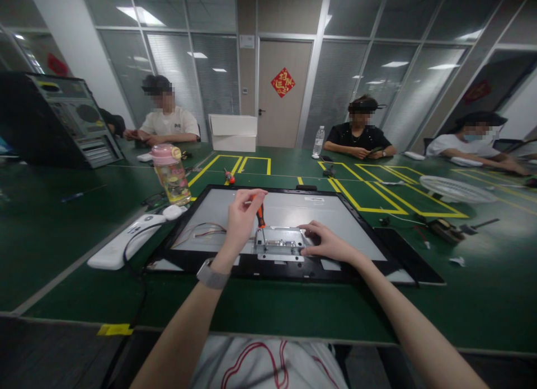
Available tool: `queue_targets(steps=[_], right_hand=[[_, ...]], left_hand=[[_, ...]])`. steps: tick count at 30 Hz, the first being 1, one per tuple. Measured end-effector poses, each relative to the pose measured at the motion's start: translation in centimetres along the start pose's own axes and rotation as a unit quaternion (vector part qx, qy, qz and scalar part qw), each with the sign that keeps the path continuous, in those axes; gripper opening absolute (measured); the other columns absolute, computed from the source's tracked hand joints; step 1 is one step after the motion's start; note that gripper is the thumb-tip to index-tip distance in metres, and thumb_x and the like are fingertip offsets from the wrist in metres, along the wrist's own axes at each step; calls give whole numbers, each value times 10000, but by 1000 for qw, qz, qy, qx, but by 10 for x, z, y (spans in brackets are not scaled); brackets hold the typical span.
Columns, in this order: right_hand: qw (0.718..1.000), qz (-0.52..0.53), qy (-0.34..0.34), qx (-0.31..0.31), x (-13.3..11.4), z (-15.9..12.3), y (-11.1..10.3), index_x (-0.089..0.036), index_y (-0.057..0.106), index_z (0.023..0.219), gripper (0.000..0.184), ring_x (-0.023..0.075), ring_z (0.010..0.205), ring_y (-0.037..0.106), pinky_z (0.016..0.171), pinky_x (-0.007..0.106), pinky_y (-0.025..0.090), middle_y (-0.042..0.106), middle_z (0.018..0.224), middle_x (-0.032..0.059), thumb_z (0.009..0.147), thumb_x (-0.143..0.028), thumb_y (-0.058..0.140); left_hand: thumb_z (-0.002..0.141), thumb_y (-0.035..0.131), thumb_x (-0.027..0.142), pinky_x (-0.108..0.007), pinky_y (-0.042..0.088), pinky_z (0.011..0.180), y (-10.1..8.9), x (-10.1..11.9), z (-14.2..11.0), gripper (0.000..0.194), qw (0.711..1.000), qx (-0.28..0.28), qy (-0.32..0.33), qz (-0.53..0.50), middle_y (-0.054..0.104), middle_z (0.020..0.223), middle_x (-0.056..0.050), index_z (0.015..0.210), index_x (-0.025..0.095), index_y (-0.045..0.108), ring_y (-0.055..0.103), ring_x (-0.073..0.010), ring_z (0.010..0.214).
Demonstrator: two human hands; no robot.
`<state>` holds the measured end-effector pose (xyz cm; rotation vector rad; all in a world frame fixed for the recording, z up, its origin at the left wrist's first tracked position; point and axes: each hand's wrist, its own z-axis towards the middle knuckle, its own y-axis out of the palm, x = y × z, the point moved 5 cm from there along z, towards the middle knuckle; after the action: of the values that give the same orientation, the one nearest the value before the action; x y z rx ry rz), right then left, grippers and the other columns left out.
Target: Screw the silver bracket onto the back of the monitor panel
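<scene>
A flat monitor panel [293,204] in a black frame lies on the green table with its metal back up. On it sits a small metal bracket box [280,241] with a row of ports along its near side. My left hand [242,216] is closed on the upper end of an orange and black screwdriver [260,216], which stands nearly upright with its shaft down at the box's left part. With thumb and fingers, my right hand [325,242] grips the box's right end. Thin wires [205,229] run from the box to the left over the panel.
To the left are a white power strip [126,241], a pink-lidded bottle [171,174] and a computer case [62,121]. Across the table stand a white box [232,133] and a water bottle [319,142]. Several people sit there. A dark flat piece [409,255] lies right.
</scene>
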<state>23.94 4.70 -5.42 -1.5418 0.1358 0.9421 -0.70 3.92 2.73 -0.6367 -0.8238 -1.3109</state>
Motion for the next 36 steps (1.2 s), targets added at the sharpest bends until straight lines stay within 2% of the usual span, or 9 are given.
queue_targets(steps=[3,7,12,19,23,26,28,32,36], right_hand=[[1000,1,3,1,0,0,0,-208,593,1268,646,277,1013,554,943,423,442,555,1085,85,712,-489,768],[1000,3,8,2,-1,0,0,-208,599,1262,642,278,1011,558,943,422,445,554,1093,87,709,-488,768],[1000,6,8,4,-1,0,0,-205,597,1261,646,274,1003,559,939,420,451,554,1088,87,705,-483,771],[1000,2,10,1,-1,-1,-1,-213,597,1265,647,278,1018,558,949,425,443,554,1105,88,708,-495,770],[1000,-3,10,1,-1,-1,0,-209,592,1266,644,276,1011,554,953,428,434,554,1100,89,712,-484,770],[1000,-2,7,2,-1,0,0,-200,594,1262,648,279,1008,552,944,423,435,555,1079,89,708,-486,770],[1000,-1,8,3,-1,0,0,-191,595,1261,655,283,1011,551,941,421,436,553,1073,91,706,-493,766],[1000,3,13,0,-2,-1,-1,-178,593,1262,665,292,1015,549,944,434,436,550,1074,98,706,-501,761],[1000,9,14,0,-3,-1,0,-181,588,1266,663,290,1026,547,966,442,424,549,1094,100,705,-486,765]], left_hand=[[844,606,351,-248,478,675,0,3,-1,200,1000,-3,8,12,645,821,-37,857,189,723,593,-143,740],[925,478,322,-274,491,762,1,2,-1,263,999,-19,-3,-26,668,803,-46,930,188,704,620,-159,803],[842,610,321,-252,485,746,1,5,-1,167,999,-11,25,16,642,893,-46,799,195,712,611,-158,857],[925,464,316,-287,508,781,5,2,-1,280,998,-43,-16,-45,722,845,-65,993,167,692,662,-171,849],[868,569,309,-294,517,773,5,3,-1,206,997,-41,-17,-59,715,812,-53,935,171,706,659,-164,795],[754,705,275,-256,499,706,1,7,-1,108,1000,-7,16,-8,660,776,-19,815,188,724,613,-136,724],[737,715,272,-246,492,700,-2,9,-1,86,999,14,37,20,644,805,-23,770,194,733,603,-138,754],[875,524,282,-301,505,842,4,7,-3,254,998,-26,14,-48,708,978,-83,935,170,744,649,-184,935],[858,584,317,-319,533,789,11,5,-6,303,994,-60,-30,-85,727,858,-70,1079,149,706,675,-171,788]])
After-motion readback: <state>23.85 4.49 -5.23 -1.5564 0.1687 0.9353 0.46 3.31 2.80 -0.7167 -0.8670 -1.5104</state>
